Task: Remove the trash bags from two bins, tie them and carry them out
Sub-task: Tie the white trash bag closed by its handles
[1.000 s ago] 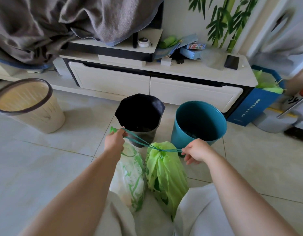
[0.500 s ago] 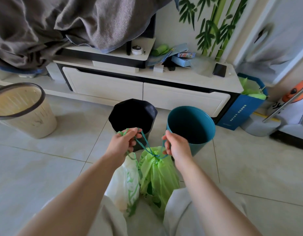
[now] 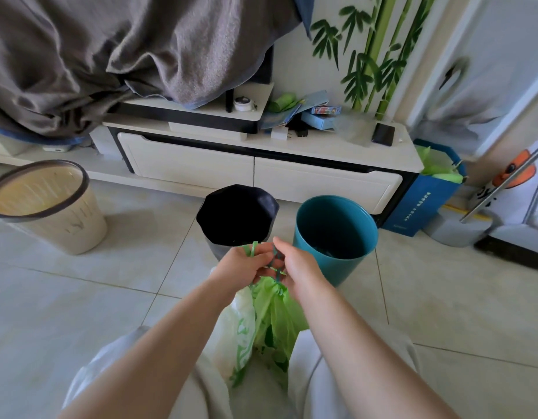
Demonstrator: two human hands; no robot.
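Note:
A green trash bag (image 3: pixel 277 322) stands on the floor between my knees, its neck gathered by a green drawstring (image 3: pixel 275 266). A white bag with green print (image 3: pixel 236 328) leans against its left side. My left hand (image 3: pixel 246 266) and my right hand (image 3: pixel 295 267) meet just above the green bag, both pinching the drawstring, whose strands cross between the fingers. Behind the hands stand a black bin (image 3: pixel 237 216) and a teal bin (image 3: pixel 337 234), both without a green bag inside.
A beige basket bin (image 3: pixel 47 207) stands at the left. A low white TV cabinet (image 3: pixel 261 164) runs along the back, with a grey blanket (image 3: pixel 125 52) draped over it. A blue box (image 3: pixel 425 198) with green bags sits at the right.
My hands, stretched apart pulling the drawstring one second ago, have come together above the green bag. The string now crosses between my fingers. The view has tilted slightly up.

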